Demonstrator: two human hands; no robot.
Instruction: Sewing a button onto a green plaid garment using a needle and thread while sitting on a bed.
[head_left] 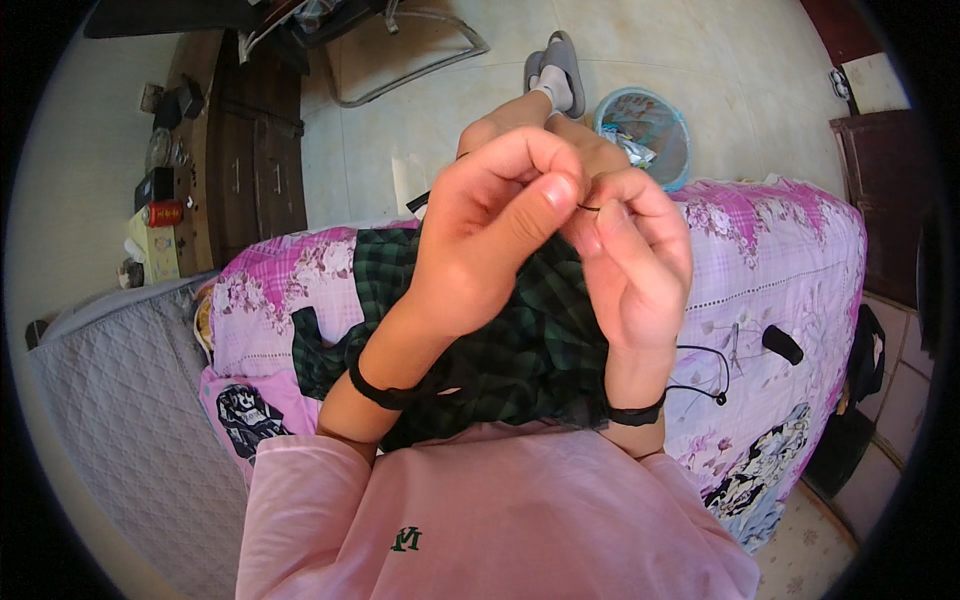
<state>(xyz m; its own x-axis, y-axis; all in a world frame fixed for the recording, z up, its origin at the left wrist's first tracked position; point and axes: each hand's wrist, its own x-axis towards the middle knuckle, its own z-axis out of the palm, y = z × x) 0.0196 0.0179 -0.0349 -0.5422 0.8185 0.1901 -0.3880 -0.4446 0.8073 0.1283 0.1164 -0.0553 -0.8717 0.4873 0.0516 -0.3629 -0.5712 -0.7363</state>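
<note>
Both hands are raised in front of me above my lap, fingertips close together. My left hand is closed, its thumb pressed against the curled index finger. Pinched at thumb and forefinger, my right hand faces it. A short piece of thin dark cord spans the small gap between them; its ends vanish in the fingers. Each wrist wears a black band, the left band and the right band. Dark green plaid fabric lies across my lap beneath the hands.
I sit on a bed with a pink floral sheet. At right lie a looped black cord, a small black object and crumpled patterned cloth. A lined wastebasket stands ahead, a wooden cabinet at the left.
</note>
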